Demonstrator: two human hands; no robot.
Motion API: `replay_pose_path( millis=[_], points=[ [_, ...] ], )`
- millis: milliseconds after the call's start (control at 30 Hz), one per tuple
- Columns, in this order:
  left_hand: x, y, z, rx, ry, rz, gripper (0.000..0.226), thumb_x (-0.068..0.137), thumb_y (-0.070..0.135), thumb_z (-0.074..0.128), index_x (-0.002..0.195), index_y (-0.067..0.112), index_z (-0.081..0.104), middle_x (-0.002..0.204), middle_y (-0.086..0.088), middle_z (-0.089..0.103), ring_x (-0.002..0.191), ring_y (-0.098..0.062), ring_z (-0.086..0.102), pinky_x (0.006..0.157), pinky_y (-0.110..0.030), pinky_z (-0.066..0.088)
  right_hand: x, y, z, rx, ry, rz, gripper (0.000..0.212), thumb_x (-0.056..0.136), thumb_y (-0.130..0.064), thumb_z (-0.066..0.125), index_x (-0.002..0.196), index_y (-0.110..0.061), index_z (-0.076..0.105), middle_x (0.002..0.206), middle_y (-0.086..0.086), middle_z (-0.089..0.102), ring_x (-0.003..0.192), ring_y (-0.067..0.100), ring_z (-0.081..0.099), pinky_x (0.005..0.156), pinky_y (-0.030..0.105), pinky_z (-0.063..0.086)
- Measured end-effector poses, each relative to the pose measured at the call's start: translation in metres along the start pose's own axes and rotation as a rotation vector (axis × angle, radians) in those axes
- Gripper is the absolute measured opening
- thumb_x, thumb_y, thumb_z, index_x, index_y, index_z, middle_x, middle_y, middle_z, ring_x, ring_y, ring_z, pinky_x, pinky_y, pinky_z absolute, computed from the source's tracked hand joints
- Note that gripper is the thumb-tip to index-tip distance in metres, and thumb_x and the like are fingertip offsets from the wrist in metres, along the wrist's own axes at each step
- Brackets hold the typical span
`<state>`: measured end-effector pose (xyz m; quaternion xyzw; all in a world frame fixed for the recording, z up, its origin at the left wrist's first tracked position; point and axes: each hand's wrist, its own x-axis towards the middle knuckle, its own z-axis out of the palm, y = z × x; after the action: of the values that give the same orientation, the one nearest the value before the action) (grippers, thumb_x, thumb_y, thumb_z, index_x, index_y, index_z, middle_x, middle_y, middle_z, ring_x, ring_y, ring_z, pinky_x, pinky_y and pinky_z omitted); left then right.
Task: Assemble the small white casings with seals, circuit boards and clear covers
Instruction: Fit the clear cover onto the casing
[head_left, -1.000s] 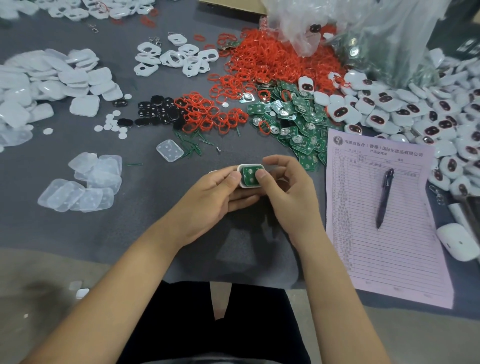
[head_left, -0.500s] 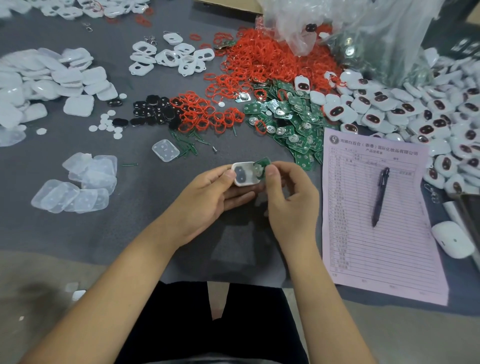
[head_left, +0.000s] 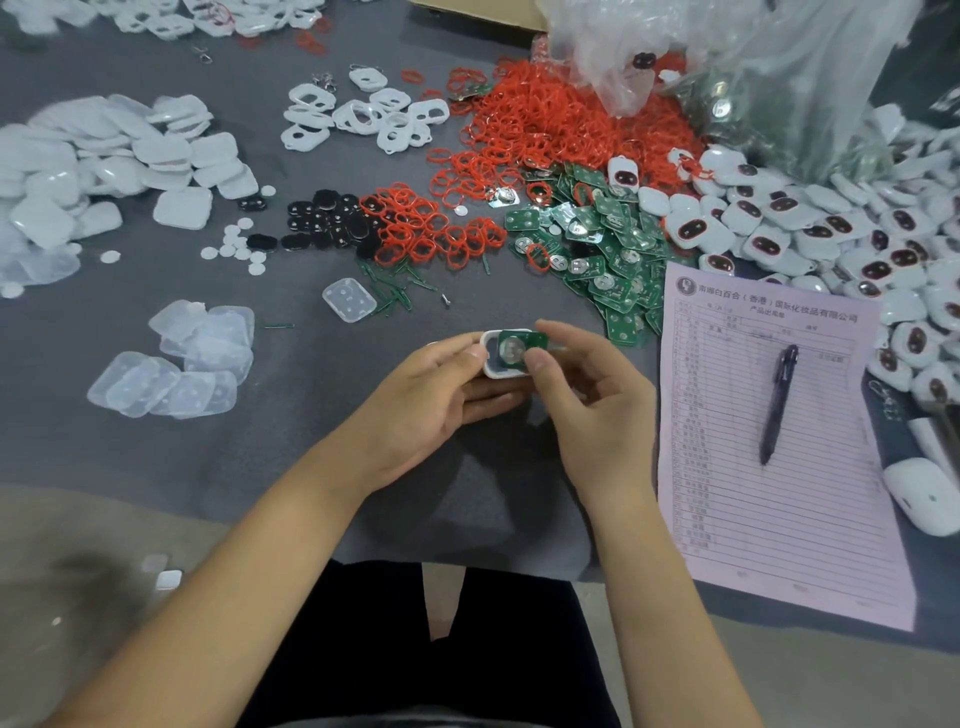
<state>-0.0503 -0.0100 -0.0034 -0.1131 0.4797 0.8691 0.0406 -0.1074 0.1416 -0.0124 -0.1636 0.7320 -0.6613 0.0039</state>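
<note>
My left hand (head_left: 431, 395) grips a small white casing (head_left: 491, 364) from its left side, above the grey table. My right hand (head_left: 587, 395) pinches a green circuit board (head_left: 519, 349) between thumb and forefinger, holding it over the casing's open face. The board lies tilted, its right end past the casing's edge. Loose green boards (head_left: 602, 249) lie in a heap behind, next to a pile of red seals (head_left: 561, 130). Clear covers (head_left: 176, 364) lie stacked at the left, one more clear cover (head_left: 349, 300) lying alone.
A pink form (head_left: 769, 441) with a pen (head_left: 776, 402) lies at the right. Assembled white casings (head_left: 831, 228) crowd the far right beneath a plastic bag (head_left: 727, 67). White shells (head_left: 93, 166), white frames (head_left: 363, 117) and black parts (head_left: 322, 221) cover the back left.
A second ago the board sat flat in the casing under my right thumb. My right hand then lifted it out to the right, and now holds it over the casing again.
</note>
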Motion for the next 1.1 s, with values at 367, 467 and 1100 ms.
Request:
replay_pose_path(
  millis=[367,467,1100],
  points=[
    [-0.0001,-0.0015,-0.0009,0.003,-0.009,0.008,0.039,0.112,0.008,0.028,0.130,0.007,0.062,0.124,-0.009,0.074,0.114,-0.021,0.072,0.097,-0.031,0.058,0.0000,-0.0018,0.0004,-0.007,0.056,-0.030,0.014,0.093,-0.014,0.073,0.098,-0.024,0.065,0.079,-0.002,0.069,0.062,0.014,0.059,0.057,0.028,0.047],
    [0.0008,-0.0004,-0.0013,-0.013,0.004,-0.003,0.038,0.112,0.007,0.028,0.136,0.001,0.057,0.132,-0.020,0.069,0.117,-0.029,0.071,0.095,-0.030,0.059,0.0021,0.0008,-0.0033,0.166,0.134,0.027,0.013,0.093,-0.015,0.065,0.101,-0.018,0.055,0.074,-0.002,0.058,0.049,0.015,0.048,0.045,0.026,0.041],
    [0.0026,-0.0006,-0.0031,-0.025,-0.028,-0.025,0.039,0.111,0.005,0.029,0.134,0.005,0.060,0.125,-0.013,0.074,0.115,-0.022,0.072,0.092,-0.029,0.058,-0.0004,-0.0060,-0.0018,0.181,0.071,0.071,0.024,0.095,-0.002,0.071,0.112,-0.019,0.071,0.083,0.002,0.072,0.062,0.017,0.071,0.045,0.027,0.055]
  ],
)
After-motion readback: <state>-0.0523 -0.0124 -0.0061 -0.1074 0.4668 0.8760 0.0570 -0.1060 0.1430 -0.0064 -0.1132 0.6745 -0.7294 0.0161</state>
